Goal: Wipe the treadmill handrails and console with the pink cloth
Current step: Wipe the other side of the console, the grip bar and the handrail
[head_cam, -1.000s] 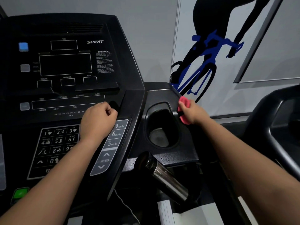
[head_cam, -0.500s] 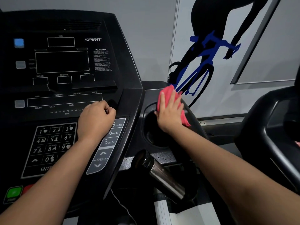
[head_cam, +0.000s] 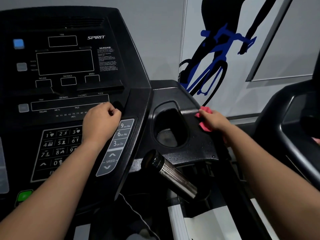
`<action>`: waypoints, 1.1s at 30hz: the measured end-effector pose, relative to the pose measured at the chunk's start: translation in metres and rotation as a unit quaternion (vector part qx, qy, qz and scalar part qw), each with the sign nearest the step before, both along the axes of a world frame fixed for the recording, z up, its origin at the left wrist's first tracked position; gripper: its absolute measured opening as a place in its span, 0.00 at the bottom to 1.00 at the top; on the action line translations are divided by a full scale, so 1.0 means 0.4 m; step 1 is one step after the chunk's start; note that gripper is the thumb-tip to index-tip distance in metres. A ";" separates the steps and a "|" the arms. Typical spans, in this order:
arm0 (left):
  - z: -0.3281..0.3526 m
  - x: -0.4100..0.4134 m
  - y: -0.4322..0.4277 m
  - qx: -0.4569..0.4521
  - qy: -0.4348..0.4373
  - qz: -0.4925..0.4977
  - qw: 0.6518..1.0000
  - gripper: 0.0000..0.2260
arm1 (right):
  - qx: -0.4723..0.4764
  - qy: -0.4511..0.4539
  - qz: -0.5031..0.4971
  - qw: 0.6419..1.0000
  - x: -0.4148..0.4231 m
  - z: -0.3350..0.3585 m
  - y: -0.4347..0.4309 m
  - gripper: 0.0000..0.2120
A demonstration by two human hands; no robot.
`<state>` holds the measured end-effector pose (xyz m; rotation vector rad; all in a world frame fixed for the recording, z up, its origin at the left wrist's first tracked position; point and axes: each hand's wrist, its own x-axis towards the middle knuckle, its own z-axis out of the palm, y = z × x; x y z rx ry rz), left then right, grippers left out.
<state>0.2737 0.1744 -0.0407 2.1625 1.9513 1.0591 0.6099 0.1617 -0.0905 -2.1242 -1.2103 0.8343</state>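
Head view: nearest the camera, two bare forearms reach forward over a black treadmill. Between them, below and inward of the right hand (head_cam: 214, 121), a metal-sleeved handrail grip (head_cam: 170, 174) with a black end cap angles up toward the console (head_cam: 69, 66). The left hand (head_cam: 100, 122) rests on the console face with its fingers curled under into a loose fist, holding nothing that can be seen; its knuckles sit over the right edge of the number keypad (head_cam: 58, 148), and the grey speed key strip (head_cam: 117, 146) lies just to its right. Below and left of that hand a green button (head_cam: 24, 195) glows at the console's lower corner. The right hand presses the pink cloth (head_cam: 205, 118) onto the textured side tray (head_cam: 192, 149) at its outer edge, fingers curled around the bunched fabric, which shows above and below the fingers. Just left of this hand is the cup holder recess (head_cam: 168, 125), dark and deep. Fine droplets or specks dot the tray surface nearer than the hand. Beyond the left hand rise the dark display windows and the SPIRIT logo (head_cam: 96, 37). Beyond the right hand, the wall carries a cyclist graphic (head_cam: 216, 54) in black and blue. Right of that hand curves part of another black machine (head_cam: 294, 122).
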 end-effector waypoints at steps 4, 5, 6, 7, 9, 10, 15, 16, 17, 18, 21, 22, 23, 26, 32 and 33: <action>0.002 0.004 -0.004 0.006 0.007 -0.001 1.000 0.08 | -0.054 -0.234 0.043 0.970 0.000 -0.026 -0.041 0.20; 0.002 0.004 -0.004 0.008 0.007 -0.002 1.000 0.08 | -0.046 -0.288 0.044 0.955 -0.017 -0.038 -0.039 0.20; 0.003 0.004 -0.005 0.009 0.008 -0.002 1.000 0.08 | -0.038 -0.310 0.034 0.949 -0.043 -0.044 -0.042 0.23; 0.003 0.004 -0.006 0.010 0.007 -0.003 1.000 0.08 | -0.044 -0.317 0.018 0.947 -0.076 -0.042 -0.044 0.26; 0.004 0.004 -0.007 0.008 0.002 -0.004 1.000 0.08 | -0.064 -0.310 -0.006 0.949 -0.144 -0.020 -0.046 0.30; 0.004 0.004 -0.008 0.006 -0.001 -0.003 1.000 0.08 | -0.070 -0.308 -0.012 0.949 -0.167 -0.013 -0.037 0.30; 0.006 0.000 -0.009 0.004 -0.012 -0.007 1.000 0.09 | -0.035 -0.278 -0.017 0.960 -0.180 0.009 0.049 0.34; 0.007 0.000 -0.010 0.003 -0.013 -0.007 1.000 0.09 | -0.010 -0.257 -0.014 0.966 -0.170 0.012 0.059 0.35; 0.009 0.001 -0.012 0.002 -0.014 -0.007 1.000 0.09 | 0.010 -0.234 -0.014 0.972 -0.155 0.012 0.067 0.34; 0.009 0.001 -0.014 0.001 -0.015 -0.008 1.000 0.09 | 0.025 -0.215 -0.008 0.976 -0.141 0.016 0.066 0.33; 0.014 -0.002 -0.014 0.000 -0.015 -0.014 1.000 0.09 | 0.022 -0.205 0.021 0.978 -0.107 0.035 0.045 0.28; 0.013 -0.003 -0.014 0.000 -0.014 -0.017 1.000 0.09 | 0.009 -0.200 0.031 0.979 -0.096 0.041 0.030 0.26; 0.012 -0.005 -0.013 0.002 -0.014 -0.017 1.000 0.09 | -0.008 -0.196 0.047 0.979 -0.085 0.041 0.018 0.23; 0.010 -0.005 -0.011 0.007 -0.017 -0.019 1.000 0.09 | -0.048 -0.203 0.053 0.977 -0.058 0.023 -0.024 0.21; 0.003 -0.003 -0.010 0.020 0.003 -0.030 0.999 0.09 | -0.074 -0.329 -0.068 0.939 -0.143 -0.015 -0.103 0.32; 0.003 -0.001 -0.011 0.023 0.007 -0.030 0.999 0.09 | -0.088 -0.345 -0.069 0.932 -0.162 -0.020 -0.105 0.33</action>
